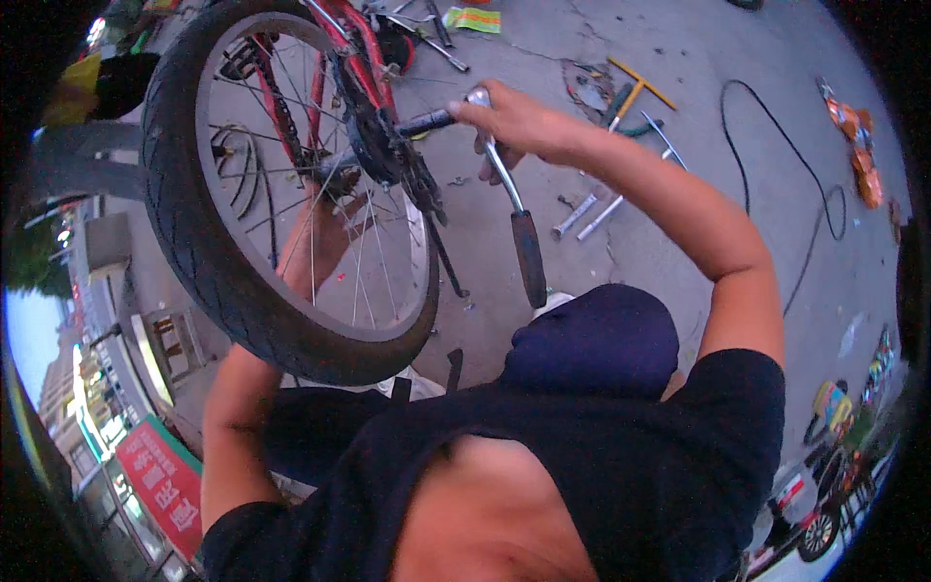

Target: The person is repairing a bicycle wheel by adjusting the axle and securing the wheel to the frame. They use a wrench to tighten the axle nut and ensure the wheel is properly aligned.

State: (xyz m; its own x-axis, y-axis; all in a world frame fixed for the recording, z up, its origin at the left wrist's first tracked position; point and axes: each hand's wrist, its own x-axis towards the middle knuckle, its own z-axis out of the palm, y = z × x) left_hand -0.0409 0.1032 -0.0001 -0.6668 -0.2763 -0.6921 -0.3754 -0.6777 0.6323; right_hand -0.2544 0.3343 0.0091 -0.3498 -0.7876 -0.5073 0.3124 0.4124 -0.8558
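Observation:
Before me on the left stands a red bicycle frame with a black-tyred wheel. My right hand is closed round the head of a ratchet wrench, whose dark grip hangs down toward my knee. From that head a socket or extension reaches across to the dark chain and hub parts. Seen through the spokes, my left hand is at the wheel's hub, its fingers bent there. What it grips is partly hidden by spokes and hub.
On the grey ground lie a yellow T-handled tool, several metal wrenches or sockets and a black cable. Orange wrappers are at the far right. My knee is close below the ratchet.

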